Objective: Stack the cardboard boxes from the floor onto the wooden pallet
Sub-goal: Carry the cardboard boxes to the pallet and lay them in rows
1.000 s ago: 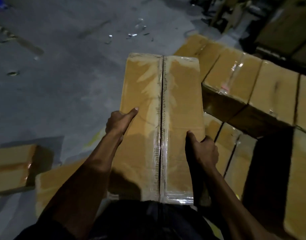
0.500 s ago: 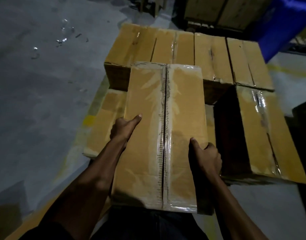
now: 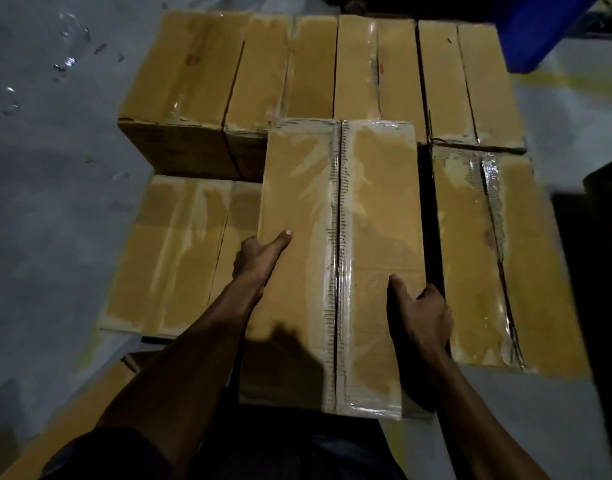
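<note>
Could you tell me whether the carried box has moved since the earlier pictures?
Yes: the carried box has swung right, from over the floor to above the stacked boxes.

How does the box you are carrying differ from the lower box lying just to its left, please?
The carried box is gripped along its sides by the left hand and right hand; the lower left box lies untouched. The carried box sits higher and overlaps the lower left box's right edge. Both are brown cardboard, sealed with clear tape.

Held box [image 3: 335,258] over stacked boxes [image 3: 297,71]; low box [image 3: 173,251] left, another [image 3: 498,258] right.
</note>
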Available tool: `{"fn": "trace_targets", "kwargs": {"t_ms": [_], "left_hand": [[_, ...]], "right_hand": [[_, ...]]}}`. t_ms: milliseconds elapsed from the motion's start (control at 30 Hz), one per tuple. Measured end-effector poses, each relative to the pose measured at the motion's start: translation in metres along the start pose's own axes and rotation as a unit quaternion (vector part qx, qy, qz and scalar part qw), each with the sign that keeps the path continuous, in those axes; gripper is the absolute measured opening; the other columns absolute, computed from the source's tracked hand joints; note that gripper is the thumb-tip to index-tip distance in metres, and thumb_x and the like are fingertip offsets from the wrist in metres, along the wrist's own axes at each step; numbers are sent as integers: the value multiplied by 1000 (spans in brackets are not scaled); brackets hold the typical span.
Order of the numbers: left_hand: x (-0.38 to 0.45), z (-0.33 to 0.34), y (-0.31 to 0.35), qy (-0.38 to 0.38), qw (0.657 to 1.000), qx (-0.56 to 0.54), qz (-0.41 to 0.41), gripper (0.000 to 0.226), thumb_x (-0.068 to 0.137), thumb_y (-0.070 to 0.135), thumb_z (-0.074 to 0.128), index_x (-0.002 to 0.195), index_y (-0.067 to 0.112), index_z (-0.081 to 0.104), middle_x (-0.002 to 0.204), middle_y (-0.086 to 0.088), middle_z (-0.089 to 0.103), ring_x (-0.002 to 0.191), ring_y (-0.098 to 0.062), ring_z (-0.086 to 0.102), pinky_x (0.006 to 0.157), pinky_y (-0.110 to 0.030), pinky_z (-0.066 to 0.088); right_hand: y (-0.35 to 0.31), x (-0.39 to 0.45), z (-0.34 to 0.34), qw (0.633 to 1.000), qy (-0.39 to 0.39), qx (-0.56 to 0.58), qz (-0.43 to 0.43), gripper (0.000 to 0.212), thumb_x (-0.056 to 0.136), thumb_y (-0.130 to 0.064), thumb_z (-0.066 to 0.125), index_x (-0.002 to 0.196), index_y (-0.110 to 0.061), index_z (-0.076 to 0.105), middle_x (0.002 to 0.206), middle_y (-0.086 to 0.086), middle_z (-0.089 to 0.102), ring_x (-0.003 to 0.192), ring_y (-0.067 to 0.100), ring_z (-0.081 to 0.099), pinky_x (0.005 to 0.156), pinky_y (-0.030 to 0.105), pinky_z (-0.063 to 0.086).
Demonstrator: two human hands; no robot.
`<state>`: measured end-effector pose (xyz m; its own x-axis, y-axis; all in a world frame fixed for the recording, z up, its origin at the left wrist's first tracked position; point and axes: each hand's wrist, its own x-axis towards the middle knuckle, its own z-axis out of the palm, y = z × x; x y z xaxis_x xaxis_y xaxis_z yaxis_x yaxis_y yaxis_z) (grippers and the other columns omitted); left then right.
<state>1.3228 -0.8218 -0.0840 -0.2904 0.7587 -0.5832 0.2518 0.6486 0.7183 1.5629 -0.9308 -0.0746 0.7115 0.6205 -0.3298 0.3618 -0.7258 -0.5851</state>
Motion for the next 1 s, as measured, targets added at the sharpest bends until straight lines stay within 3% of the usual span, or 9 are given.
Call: {"fn": "trace_targets", "kwargs": {"t_ms": [100,367,567,700,867,933,1000], "left_hand": [[11,29,4,-6,1000,-13,-14,73,60,72,73,108,18,67,99,-3,73,90,-28,69,89,-46,58],[46,79,-10,-31,997,-49,-50,103,37,73,84,119,14,65,110,-3,73,102,-25,69,95,-42,55],[57,104,-18,-54,997,-32,-38,75,50,59,87,106,14,68,103,-1,75,99,-24,71,98,-45,54],[53,113,-10,-46,998,-6,-32,67,64,55,85,113,14,62,111,-2,69,107,-27,65,103,-43,50],[63,121,-13,-40,999,-11,-27,102,46,74,79,125,12,63,119,-4,70,109,-29,65,102,-45,51],[69,125,-17,-41,999,-17,-32,101,43,78,80,122,17,65,114,-1,73,106,-26,68,100,-46,53],[67,131,-13,-42,998,-22,-29,82,48,68,81,112,18,69,106,1,75,100,-24,70,97,-45,54]], "right_hand": [[9,29,0,1000,-15,14,0,73,77,-76,53,114,-15,65,103,9,69,95,35,63,88,45,53],[36,78,3,999,-34,35,-13,59,77,-74,61,112,-26,67,100,-4,69,92,24,65,86,47,56],[52,102,10,999,-1,-14,-29,61,78,-72,61,104,-17,64,101,4,59,92,29,60,80,44,54],[60,115,16,999,9,-22,-38,56,77,-70,61,93,-16,60,94,4,54,88,29,57,79,45,53],[66,131,22,998,18,-37,-55,59,77,-71,59,85,-12,56,92,8,54,88,33,55,80,49,51],[69,135,23,997,20,-41,-55,61,78,-70,59,84,-10,56,93,10,55,88,34,55,81,50,51],[71,137,22,997,22,-45,-58,59,78,-70,59,81,-11,54,92,10,54,87,33,54,83,52,50]]}}
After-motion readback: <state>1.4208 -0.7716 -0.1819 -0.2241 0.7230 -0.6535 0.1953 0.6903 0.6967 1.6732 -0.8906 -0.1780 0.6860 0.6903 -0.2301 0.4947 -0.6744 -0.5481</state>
